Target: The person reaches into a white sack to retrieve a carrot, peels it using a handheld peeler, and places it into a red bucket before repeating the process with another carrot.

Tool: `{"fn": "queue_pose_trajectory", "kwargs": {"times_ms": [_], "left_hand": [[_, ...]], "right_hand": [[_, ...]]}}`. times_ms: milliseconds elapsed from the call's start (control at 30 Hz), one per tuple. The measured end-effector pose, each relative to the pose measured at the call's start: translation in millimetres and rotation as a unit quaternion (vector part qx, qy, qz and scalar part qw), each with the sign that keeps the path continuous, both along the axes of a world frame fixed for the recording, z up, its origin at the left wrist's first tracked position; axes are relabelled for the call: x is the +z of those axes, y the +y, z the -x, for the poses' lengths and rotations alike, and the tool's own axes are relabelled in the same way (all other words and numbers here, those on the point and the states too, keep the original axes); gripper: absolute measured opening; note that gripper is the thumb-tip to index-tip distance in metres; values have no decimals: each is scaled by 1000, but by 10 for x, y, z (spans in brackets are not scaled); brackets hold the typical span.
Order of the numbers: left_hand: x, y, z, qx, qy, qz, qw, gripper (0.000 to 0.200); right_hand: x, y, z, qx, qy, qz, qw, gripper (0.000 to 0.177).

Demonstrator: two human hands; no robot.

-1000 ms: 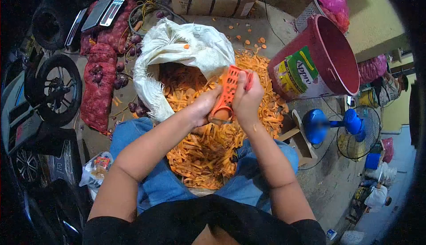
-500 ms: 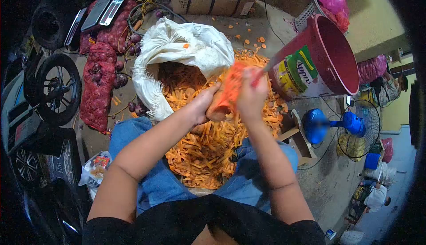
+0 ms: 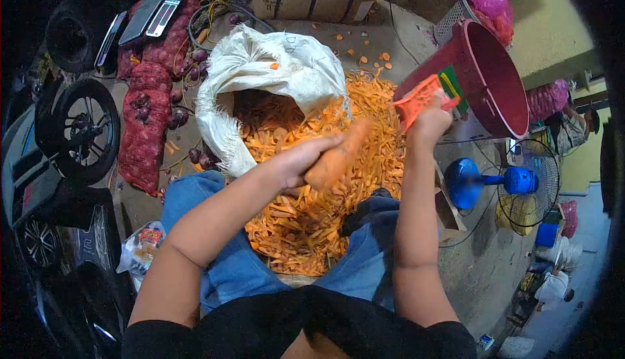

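My left hand (image 3: 305,160) is closed around the lower end of a thick orange carrot (image 3: 340,157), whose upper end is blurred. To the right, my right hand (image 3: 431,122) grips a red-orange plastic peeler (image 3: 420,102), held apart from the carrot and in front of the maroon bucket (image 3: 430,66). Beneath both hands lies a large heap of orange peelings (image 3: 299,229) between my knees. Behind the heap, a white woven sack (image 3: 273,63) gapes open with more orange pieces inside its mouth.
Red net bags of onions (image 3: 144,131) and a motorcycle wheel (image 3: 84,130) are at the left. Wrapped boxes (image 3: 312,1) stand at the back. A blue fan (image 3: 521,182) is at the right. Two people (image 3: 553,289) are in the right background.
My right hand has moved right with the peeler, away from the carrot to the bucket's front. The carrot in my left hand now shows fully, tilted up to the right.
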State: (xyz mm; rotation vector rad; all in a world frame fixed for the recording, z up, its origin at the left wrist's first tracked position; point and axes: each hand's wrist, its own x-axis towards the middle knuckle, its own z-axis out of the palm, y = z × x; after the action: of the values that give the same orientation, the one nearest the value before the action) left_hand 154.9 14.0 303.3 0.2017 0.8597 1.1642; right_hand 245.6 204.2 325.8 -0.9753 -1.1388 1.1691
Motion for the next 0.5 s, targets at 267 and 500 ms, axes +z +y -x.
{"fn": "queue_pose_trajectory", "kwargs": {"times_ms": [267,500], "left_hand": [[-74,68,13,106,-53,14,993,35],[-28,23,-51,37,54,15,998,36]], "right_hand": [[-10,-1051,259,181,-150,-110,966,21],[-243,-179,71,-3,-242,-74,967,21]]}}
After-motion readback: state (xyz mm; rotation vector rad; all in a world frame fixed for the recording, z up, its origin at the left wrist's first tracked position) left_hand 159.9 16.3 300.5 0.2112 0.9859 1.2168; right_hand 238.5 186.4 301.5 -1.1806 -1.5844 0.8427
